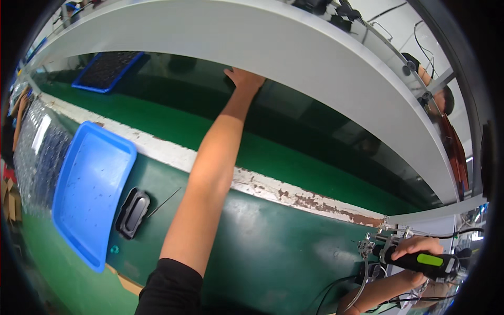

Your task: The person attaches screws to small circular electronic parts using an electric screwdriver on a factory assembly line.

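Observation:
My left hand [244,79] reaches far forward beneath the white shelf, over the dark green surface. One finger stretches out to the left; the shelf's edge hides the other fingertips, and nothing shows in the hand. At the lower right, my right hand [417,248] wraps round a black electric screwdriver [431,259] with a bright green patch. The tool lies roughly level, its front end beside a metal fitting [366,244] with a hose. Left of my left forearm, a small black plastic housing [133,212] lies on the green bench, with a thin metal rod [164,202] alongside.
A blue tray [94,186] with a few dark specks stands at the left. Another blue tray [107,72] of small dark parts sits under the white shelf [220,34]. A chipped white ledge [294,197] crosses the bench. Clear plastic wrap [39,152] lies far left; cables hang lower right.

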The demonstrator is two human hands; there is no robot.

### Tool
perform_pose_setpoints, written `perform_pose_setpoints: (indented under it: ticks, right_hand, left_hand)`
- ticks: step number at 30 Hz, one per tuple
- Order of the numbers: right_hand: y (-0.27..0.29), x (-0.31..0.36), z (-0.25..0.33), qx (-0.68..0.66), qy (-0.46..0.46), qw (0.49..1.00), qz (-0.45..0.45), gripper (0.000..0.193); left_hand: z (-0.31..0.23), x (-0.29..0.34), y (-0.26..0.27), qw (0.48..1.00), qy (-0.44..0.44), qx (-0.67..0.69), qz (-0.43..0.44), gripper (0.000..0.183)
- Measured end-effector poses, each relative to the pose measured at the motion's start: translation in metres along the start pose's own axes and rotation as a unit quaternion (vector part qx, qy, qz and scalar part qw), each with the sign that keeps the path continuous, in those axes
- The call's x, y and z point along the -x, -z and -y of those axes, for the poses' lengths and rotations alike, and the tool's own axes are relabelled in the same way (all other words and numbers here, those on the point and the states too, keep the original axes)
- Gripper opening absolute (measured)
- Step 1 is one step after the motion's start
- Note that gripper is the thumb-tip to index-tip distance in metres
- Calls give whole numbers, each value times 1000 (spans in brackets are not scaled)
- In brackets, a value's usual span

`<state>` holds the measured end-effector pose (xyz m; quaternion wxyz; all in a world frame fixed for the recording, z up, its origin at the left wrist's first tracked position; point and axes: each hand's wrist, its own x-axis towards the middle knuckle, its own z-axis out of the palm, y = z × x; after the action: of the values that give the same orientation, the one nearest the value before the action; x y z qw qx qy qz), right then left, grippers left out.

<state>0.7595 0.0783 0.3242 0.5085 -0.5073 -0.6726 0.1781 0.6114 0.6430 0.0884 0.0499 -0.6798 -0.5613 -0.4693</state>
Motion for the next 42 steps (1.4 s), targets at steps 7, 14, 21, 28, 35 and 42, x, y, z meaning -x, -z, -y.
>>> perform_pose_setpoints:
  ticks: [7,14,21,28,35,42]
  right_hand:
    - [25,-2,34,-27,-111,986,125,59]
    - [36,-51,15,-86,7,925,370,64]
    - [-31,-42,-17,-347,122,926,83,57]
    - [-38,-35,-2,-349,123,926,71,57]
    - [-3,-76,-38,-371,139,817,419,52]
    - [-60,-31,-16,-326,102,939,25,62]
  left_hand:
    - [-18,20,-49,998,-38,41,1,62]
    - [-5,3,41,994,-101,13,-36,60]
    - [-77,137,253,829,-193,267,451,37]
    - [-90,215,342,723,-248,309,565,40]
    - [-83,225,339,718,-296,345,528,64]
    - [-77,238,333,773,-322,300,457,39]
